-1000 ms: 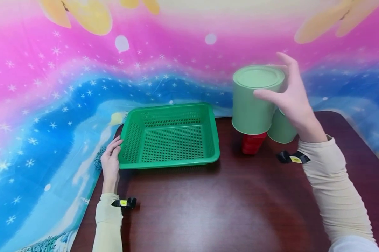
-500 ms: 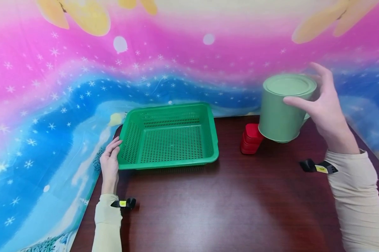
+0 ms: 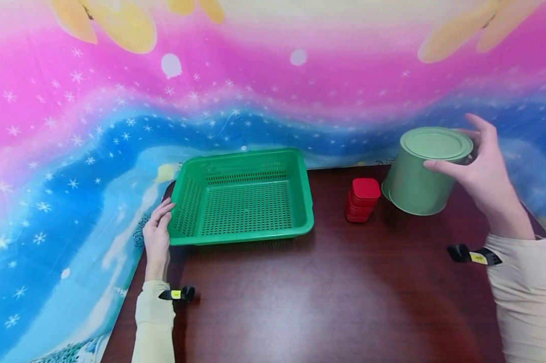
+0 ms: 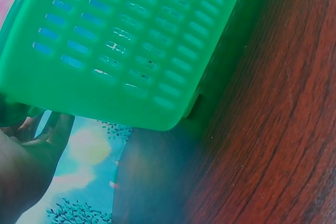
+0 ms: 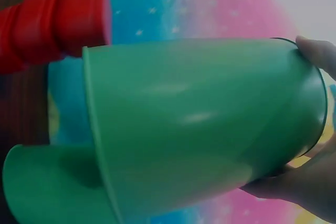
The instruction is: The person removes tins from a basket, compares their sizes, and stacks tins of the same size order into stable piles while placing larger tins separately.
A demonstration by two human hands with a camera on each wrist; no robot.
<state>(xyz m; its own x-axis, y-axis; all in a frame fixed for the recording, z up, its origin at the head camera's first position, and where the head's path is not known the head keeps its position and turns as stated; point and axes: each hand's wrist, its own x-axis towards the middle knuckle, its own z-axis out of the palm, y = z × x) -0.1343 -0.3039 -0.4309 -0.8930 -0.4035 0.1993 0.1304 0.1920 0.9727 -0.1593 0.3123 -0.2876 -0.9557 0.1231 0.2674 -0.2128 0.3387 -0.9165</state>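
Note:
My right hand (image 3: 488,176) grips an upside-down pale green bucket (image 3: 420,186) by its narrower base end, thumb on the near side and fingers behind. In the right wrist view, the wide rim of this bucket (image 5: 184,119) points away from the hand. Beyond it lies a second green cylinder (image 5: 52,182), mostly hidden in the head view. My left hand (image 3: 157,237) holds the left rim of a green slotted basket (image 3: 241,235). Part of that hand (image 4: 26,171) shows below the basket's rim in the left wrist view.
A stack of red containers (image 3: 363,199) stands between basket and bucket. The dark wooden table (image 3: 300,297) extends in front of them. A printed snowflake cloth (image 3: 236,80) hangs behind and at the left, close to the table's edge.
My right hand has carried the bucket to the right and downward, uncovering the red stack and covering most of the second green cylinder. The left hand and basket have stayed in place.

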